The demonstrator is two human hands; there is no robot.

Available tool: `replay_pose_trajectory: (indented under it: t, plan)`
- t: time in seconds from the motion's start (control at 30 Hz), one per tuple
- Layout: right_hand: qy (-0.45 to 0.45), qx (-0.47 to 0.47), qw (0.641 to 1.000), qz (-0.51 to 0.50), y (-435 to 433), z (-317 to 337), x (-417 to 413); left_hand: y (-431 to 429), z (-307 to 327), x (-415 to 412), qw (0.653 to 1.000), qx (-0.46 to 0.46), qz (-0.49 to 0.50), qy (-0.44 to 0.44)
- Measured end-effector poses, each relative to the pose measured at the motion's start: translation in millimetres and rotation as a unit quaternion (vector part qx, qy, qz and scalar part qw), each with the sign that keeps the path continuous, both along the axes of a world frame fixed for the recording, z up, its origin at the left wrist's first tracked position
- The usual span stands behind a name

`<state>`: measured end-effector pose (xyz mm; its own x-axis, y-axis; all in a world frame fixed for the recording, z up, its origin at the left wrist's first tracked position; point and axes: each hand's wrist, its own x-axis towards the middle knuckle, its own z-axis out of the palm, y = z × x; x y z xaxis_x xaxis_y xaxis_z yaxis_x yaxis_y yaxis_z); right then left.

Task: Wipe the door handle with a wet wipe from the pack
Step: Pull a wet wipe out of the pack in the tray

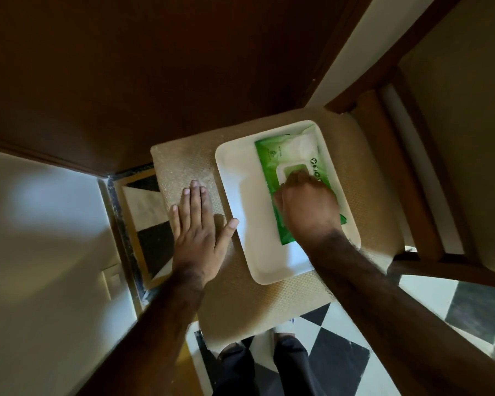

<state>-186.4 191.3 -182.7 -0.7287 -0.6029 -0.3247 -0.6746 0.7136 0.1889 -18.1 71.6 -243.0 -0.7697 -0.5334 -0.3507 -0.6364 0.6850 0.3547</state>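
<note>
A green wet wipe pack [272, 158] lies in a white tray [235, 178] on a chair's woven seat. My right hand [306, 204] rests on the pack, its fingertips curled at the white flip lid [293, 170]; whether it grips the lid or a wipe is hidden. My left hand [197, 232] lies flat on the seat cushion [183, 167], fingers apart, just left of the tray and holding nothing. The dark wooden door [126, 67] stands behind the chair. No door handle is in view.
The chair's wooden frame [383, 130] rises at the right. A cream wall [40, 252] with a switch plate [112, 281] is at the left. Black and white floor tiles [337, 352] and my legs [269, 367] show below.
</note>
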Motion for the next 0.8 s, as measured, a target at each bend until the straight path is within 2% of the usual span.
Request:
replay_pose_trajectory:
  t: [0.1,0.17,0.23,0.3,0.4,0.47,0.53,0.6,0.67,0.8]
  plan:
    - [-0.091,-0.143,0.981,-0.095,13.7,20.5,-14.7,-3.7,22.9,-6.3,0.99,0.085,0.077,0.078]
    - [-0.178,-0.24,0.939,-0.172,27.0,35.1,-26.6,-4.1,38.8,-17.1,0.98,0.092,0.094,0.146]
    - [-0.285,-0.35,0.838,-0.307,39.5,44.7,-32.8,-0.8,44.9,-33.9,0.978,0.043,0.049,0.197]
    - [-0.325,-0.419,0.747,-0.402,50.4,42.9,-37.9,4.3,45.6,-57.1,0.97,-0.001,-0.012,0.244]
    - [-0.346,-0.461,0.655,-0.489,57.6,38.5,-43.9,14.4,45.0,-94.2,0.961,-0.021,-0.08,0.264]
    - [-0.366,-0.485,0.587,-0.535,61.6,36.5,-49.3,22.2,44.3,-115.6,0.963,-0.022,-0.11,0.245]
    - [-0.392,-0.497,0.536,-0.559,63.2,39.5,-52.2,29.1,43.6,-132.5,0.965,-0.025,-0.135,0.222]
    - [-0.403,-0.505,0.504,-0.574,65.1,40.4,-54.2,36.5,45.6,-145.2,0.969,0.012,-0.127,0.21]
    - [-0.413,-0.513,0.478,-0.581,67.7,40.5,-56.0,45.7,49.1,-154.8,0.97,0.086,-0.089,0.211]
    - [-0.428,-0.52,0.456,-0.582,71.1,37.2,-57.4,63.9,50.8,-165.4,0.958,0.173,-0.022,0.227]
